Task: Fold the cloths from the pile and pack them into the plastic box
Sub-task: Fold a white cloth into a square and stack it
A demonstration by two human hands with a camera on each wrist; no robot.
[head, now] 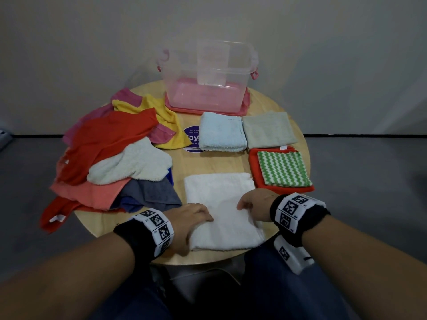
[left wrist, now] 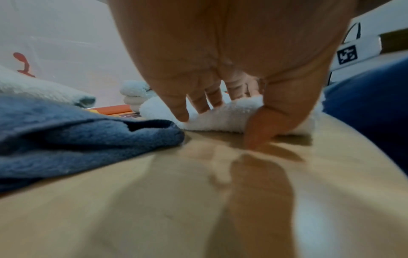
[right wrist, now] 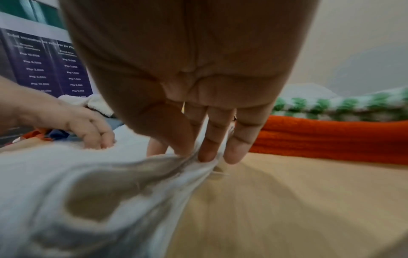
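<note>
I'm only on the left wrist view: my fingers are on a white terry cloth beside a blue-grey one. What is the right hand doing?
Observer: The right hand pinches the right edge of that white terry cloth, bunching it between its fingers.
Operator: Has anything gone into the box yet?
Observer: No cloth shows inside the clear plastic box with pink clasps; it stands at the far side of the round wooden table.
Operator: So where are the finished ones?
Observer: Folded on the table: a light blue towel, a beige cloth, and a green-and-white zigzag cloth lying on a folded orange cloth.
</note>
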